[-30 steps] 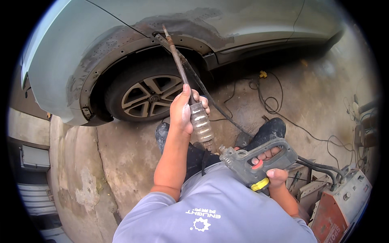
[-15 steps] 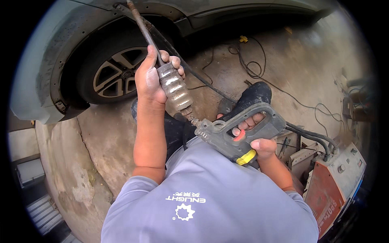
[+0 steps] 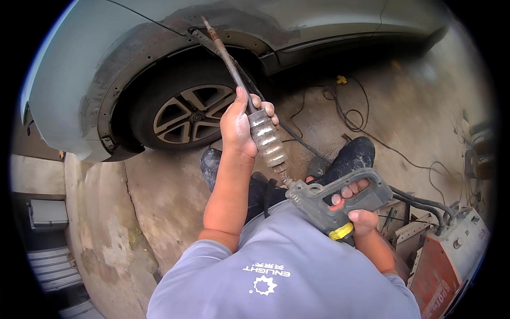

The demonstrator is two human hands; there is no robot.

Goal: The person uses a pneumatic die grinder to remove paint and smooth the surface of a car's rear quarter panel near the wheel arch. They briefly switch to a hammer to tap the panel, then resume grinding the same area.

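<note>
A dent-puller welding gun [image 3: 313, 204] with a dark, worn body, a red trigger and yellow tape lies across my front. My right hand [image 3: 364, 222] is wrapped round its looped handle, fingers through the opening by the trigger. From its front run a ribbed metal slide weight [image 3: 268, 139] and a long thin shaft [image 3: 231, 65]. My left hand [image 3: 237, 127] is closed round the shaft and the weight's top end. The shaft's pointed tip [image 3: 204, 20] reaches up in front of the car's scuffed rear panel [image 3: 175, 24]; whether they touch I cannot tell.
Below the panel is the car wheel [image 3: 194, 114] in its arch. Two thick cables [image 3: 425, 204] join the gun to a red and grey welding machine [image 3: 451, 260] at the lower right. A thin black cord [image 3: 396, 150] curls over the concrete floor. My boots are beneath the tool.
The whole view has shifted, so car, hands and tool all appear further right and lower. Both hands keep the same grip. The shaft's tip now shows fully against the panel.
</note>
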